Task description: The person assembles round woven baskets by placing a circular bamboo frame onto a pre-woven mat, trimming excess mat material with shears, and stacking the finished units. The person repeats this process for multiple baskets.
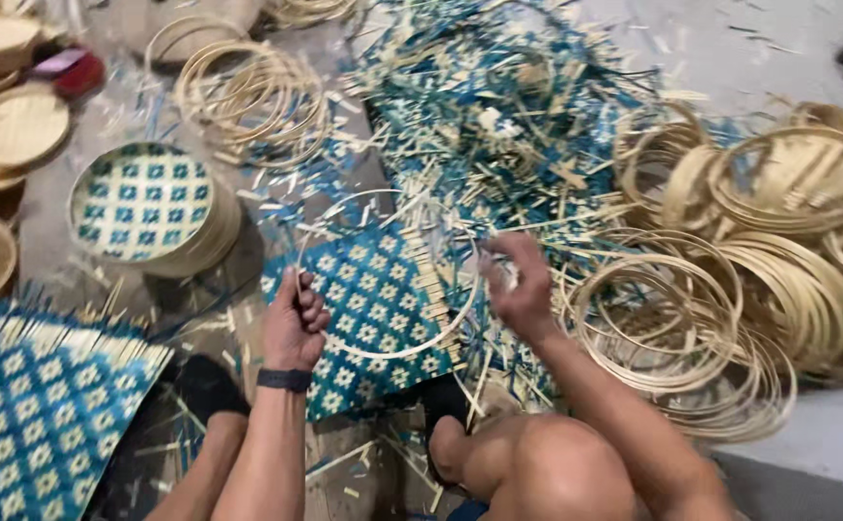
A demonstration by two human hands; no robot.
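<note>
A pale bamboo hoop lies over a square woven mat of blue and cream strips on the floor. My left hand is closed on the hoop's left side, a dark band on its wrist. My right hand pinches the hoop's right side above the mat's frayed edge. Both hands hold the ring flat against the mat.
A stack of round woven trays sits to the left. Loose hoops lie at the back and in a big pile on the right. Blue and cream offcuts cover the floor behind. Another woven mat lies near left.
</note>
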